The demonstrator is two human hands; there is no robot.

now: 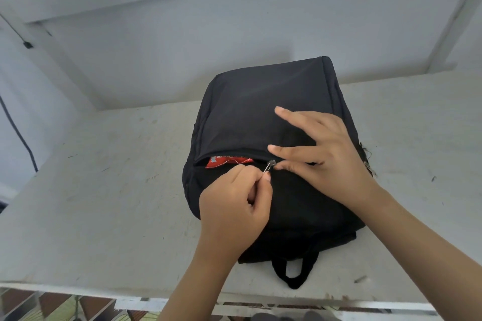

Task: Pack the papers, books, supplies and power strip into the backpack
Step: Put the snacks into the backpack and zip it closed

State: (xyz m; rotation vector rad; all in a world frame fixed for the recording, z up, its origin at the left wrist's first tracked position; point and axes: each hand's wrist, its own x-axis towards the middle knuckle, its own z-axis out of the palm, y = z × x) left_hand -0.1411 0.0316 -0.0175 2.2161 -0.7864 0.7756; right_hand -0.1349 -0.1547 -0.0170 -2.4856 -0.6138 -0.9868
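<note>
Item: black fabric backpack (pixel 260 101), soft-sided, lying flat on a pale, scuffed tabletop (pixel 104 190), near its front edge. The top end faces the person, and the black webbing carry loop (pixel 294 271) reaches almost to the table's rim.

Front pocket: the opening runs across the bag's face and is closed on its right part, gaping on its left. A red printed packet (pixel 227 161) shows in the gap, partly tucked under the pocket's upper lip; its print is too small to read.

Small metal zipper pull (pixel 270 165): sits about midway along the opening, just right of the red packet.

Left hand (pixel 234 206): fingers curled, thumb and forefinger pinching the zipper pull.

Right hand (pixel 328 154): laid on the backpack's face, fingers straight and spread, holding nothing. The lowest fingertip touches the fabric right beside the slider; the forefinger points up over the panel.

Surroundings: light grey-white wall (pixel 182 47) behind the table; thin black cable (pixel 18 133) hanging at far left; patterned floor tiles (pixel 65 305) visible below the table's front edge.
</note>
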